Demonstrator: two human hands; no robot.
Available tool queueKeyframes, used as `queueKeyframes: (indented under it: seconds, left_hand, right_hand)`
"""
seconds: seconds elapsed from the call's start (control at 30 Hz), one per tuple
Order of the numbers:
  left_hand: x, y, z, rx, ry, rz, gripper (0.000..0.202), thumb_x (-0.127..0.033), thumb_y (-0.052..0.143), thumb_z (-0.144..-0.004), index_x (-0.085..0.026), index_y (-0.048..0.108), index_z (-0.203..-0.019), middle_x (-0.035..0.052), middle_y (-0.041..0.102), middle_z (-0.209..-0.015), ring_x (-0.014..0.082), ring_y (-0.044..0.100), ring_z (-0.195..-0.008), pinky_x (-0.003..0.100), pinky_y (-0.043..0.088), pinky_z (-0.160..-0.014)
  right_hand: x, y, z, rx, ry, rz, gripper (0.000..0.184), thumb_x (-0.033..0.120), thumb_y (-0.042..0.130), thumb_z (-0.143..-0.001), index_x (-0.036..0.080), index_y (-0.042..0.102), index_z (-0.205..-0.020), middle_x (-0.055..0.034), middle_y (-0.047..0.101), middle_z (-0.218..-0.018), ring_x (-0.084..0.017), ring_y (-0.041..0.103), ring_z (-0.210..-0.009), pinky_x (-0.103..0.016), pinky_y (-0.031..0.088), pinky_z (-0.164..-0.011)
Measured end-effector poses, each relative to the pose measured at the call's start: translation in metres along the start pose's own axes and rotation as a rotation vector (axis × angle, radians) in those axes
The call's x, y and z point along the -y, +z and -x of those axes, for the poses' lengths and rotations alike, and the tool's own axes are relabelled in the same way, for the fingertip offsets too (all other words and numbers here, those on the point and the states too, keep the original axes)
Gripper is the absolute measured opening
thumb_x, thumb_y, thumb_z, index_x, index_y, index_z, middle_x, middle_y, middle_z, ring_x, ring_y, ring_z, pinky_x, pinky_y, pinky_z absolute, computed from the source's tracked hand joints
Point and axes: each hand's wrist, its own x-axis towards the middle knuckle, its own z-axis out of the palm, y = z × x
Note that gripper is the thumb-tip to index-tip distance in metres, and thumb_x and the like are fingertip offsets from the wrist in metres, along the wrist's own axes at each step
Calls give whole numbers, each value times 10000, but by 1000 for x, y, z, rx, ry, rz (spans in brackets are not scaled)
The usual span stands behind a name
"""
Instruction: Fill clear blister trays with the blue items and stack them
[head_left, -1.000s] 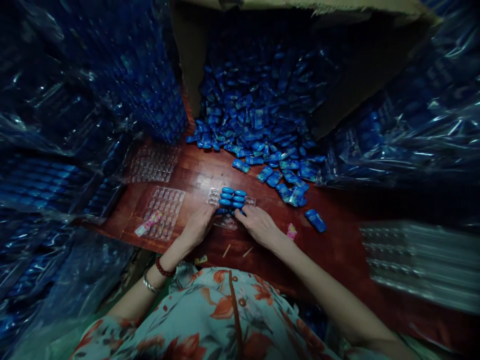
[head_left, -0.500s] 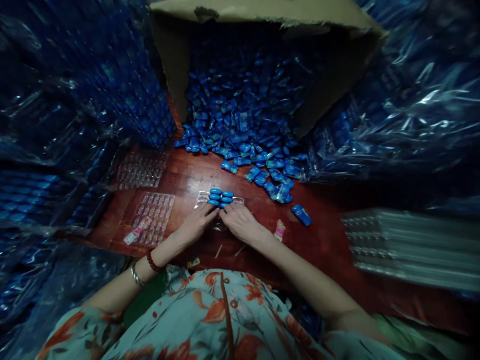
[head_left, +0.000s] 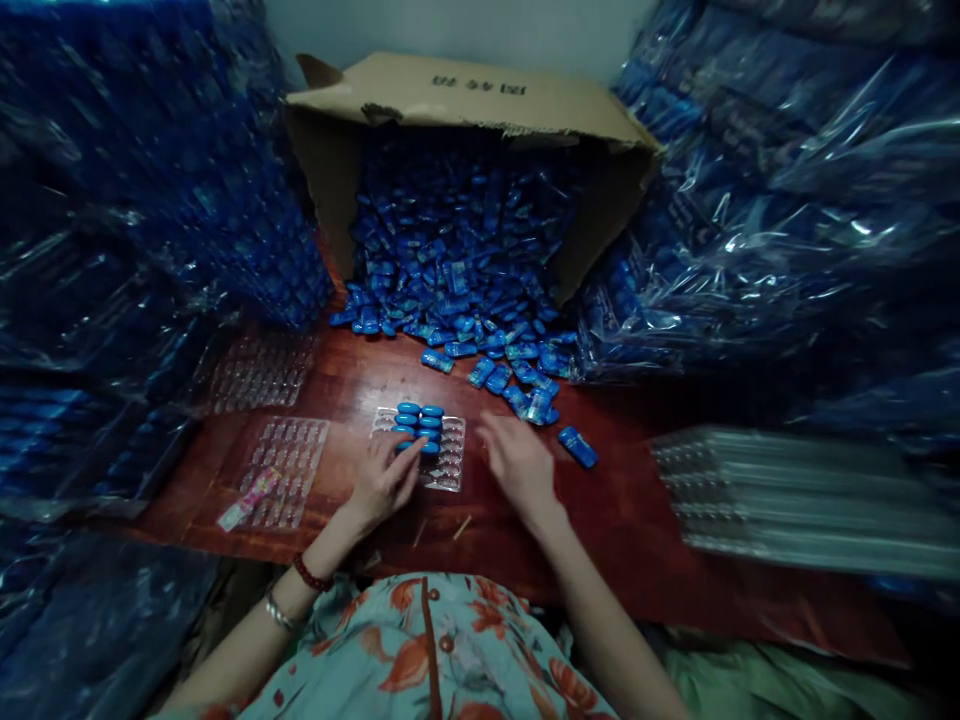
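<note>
Glossy blue capsule-shaped pieces (head_left: 419, 420) lie in two columns on a clear blister tray (head_left: 451, 460). My left hand (head_left: 384, 478) is at the near end of these columns, thumb and forefinger apart, the tips seeming to touch the lowest pieces. Its other fingers are partly hidden. To the right of the tray, my right hand (head_left: 521, 468) is over the table, slightly blurred. Its fingers are loosely bent and apart, and nothing shows in them. Beyond it lies a single blue packet (head_left: 577, 447).
An open cardboard box (head_left: 480, 100) spills a heap of blue packets (head_left: 450, 285). Two more clear trays lie left, one under a pink wrapper (head_left: 251, 498). Stacked clear trays (head_left: 795, 500) stand right. Plastic-wrapped blue stacks (head_left: 787, 230) flank the table (head_left: 600, 540). Two thin sticks lie near the front edge.
My right hand has left the blue pieces and moved right. My left hand stays at their near end, and more pieces and tray show. The view has tilted up.
</note>
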Motion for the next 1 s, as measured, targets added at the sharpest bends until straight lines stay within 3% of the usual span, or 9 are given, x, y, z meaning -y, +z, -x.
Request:
queueKeyframes:
  seconds: [0.1, 0.2, 0.27, 0.33, 0.47, 0.57, 0.67, 0.83, 1.0]
  left_hand:
    - [-29, 31, -32, 123, 5, 166, 398, -135, 421, -886, -188, 471, -1277, 112, 565, -1082, 199, 542, -1006, 342, 465, -867]
    - [-52, 75, -71, 300, -179, 222, 475, -119, 355, -900, -119, 323, -1373, 170, 491, -1234, 223, 509, -1109, 372, 441, -942]
    - [-58, 100, -94, 469, -285, 150, 518, -88, 350, -885, -58, 249, -1393, 230, 421, -1300, 271, 475, -1164, 420, 423, -957]
    - [-59, 115, -109, 643, -332, 83, 481, -58, 346, -872, -36, 305, -1350, 254, 420, -1284, 312, 475, -1162, 462, 429, -930]
    - [-58, 120, -109, 789, -355, 88, 345, -99, 414, -871, -52, 441, -1211, 235, 467, -1183, 311, 564, -1020, 433, 493, -801]
    - [-63, 112, -91, 840, -351, 127, 294, -196, 526, -854, -89, 476, -1123, 179, 473, -1137, 246, 602, -912, 358, 507, -760]
    - [-71, 94, -67, 789, -286, 254, 204, -214, 522, -867, -138, 481, -1052, 111, 503, -1071, 201, 585, -899, 320, 494, -793]
    - [-63, 26, -26, 546, -239, 450, 176, -187, 432, -916, -178, 492, -1081, 76, 570, -1002, 182, 545, -934, 307, 471, -853]
    - [-23, -37, 17, 255, -402, 304, 272, -162, 438, -897, -190, 490, -1163, 76, 601, -1057, 186, 573, -980, 341, 483, -873]
  right_hand:
    - [-62, 8, -4, -108, 320, 73, 382, 337, 379, -928, 144, 534, -1220, -144, 604, -1046, -236, 521, -888, -359, 440, -755]
    - [-96, 20, -11, 55, 323, 18, 423, 359, 432, -901, 123, 508, -1244, -151, 604, -1064, -243, 525, -881, -385, 432, -774]
    - [-101, 22, -10, 166, 197, -72, 411, 337, 463, -888, 144, 497, -1250, -134, 595, -1110, -230, 533, -919, -376, 424, -816]
    - [-97, 17, -2, 231, 105, -112, 404, 298, 500, -867, 170, 485, -1250, -117, 578, -1154, -215, 535, -940, -359, 425, -827]
    - [-81, 3, 26, 269, 110, 50, 418, 163, 549, -803, 169, 491, -1217, -116, 560, -1169, -235, 505, -925, -373, 440, -795]
    - [-72, -1, 48, 257, 121, 125, 333, 98, 484, -803, 160, 543, -1125, -117, 596, -1016, -256, 492, -913, -390, 456, -768]
    - [-65, -5, 62, 187, 120, 32, 350, 98, 409, -833, 176, 544, -1146, -111, 598, -975, -254, 502, -916, -405, 470, -783]
    - [-37, -21, 66, -60, 220, -424, 245, 275, 465, -889, 223, 588, -1095, -80, 621, -1009, -208, 580, -931, -387, 484, -854]
    - [19, -3, 53, -23, 139, -717, 190, 269, 500, -883, 231, 632, -1013, -55, 672, -960, -185, 625, -910, -363, 517, -828]
